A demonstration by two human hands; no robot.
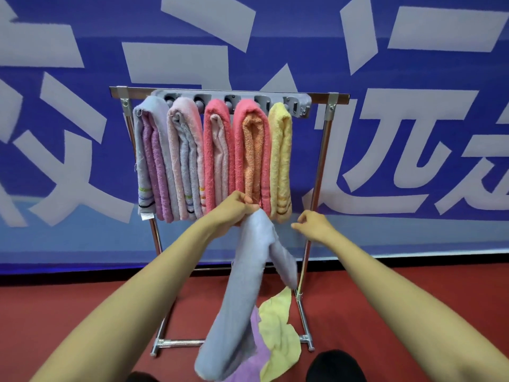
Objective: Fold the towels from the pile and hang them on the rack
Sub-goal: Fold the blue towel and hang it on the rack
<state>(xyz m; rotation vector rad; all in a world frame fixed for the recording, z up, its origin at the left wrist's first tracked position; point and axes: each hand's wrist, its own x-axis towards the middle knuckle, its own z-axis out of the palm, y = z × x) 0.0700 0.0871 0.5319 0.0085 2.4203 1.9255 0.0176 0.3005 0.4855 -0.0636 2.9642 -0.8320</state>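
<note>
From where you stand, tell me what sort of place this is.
Likely an indoor hall or staged work area, not a home: a huge blue banner with white characters covers the wall, the floor is red, and a free-standing metal rack holds folded towels.

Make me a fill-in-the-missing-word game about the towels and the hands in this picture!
1. On the rack, the towel farthest right is ____.
2. The pale lilac towel is gripped by the person's ____ hand.
3. The floor under everything is coloured ____.

Missing words: yellow; left; red.
</note>
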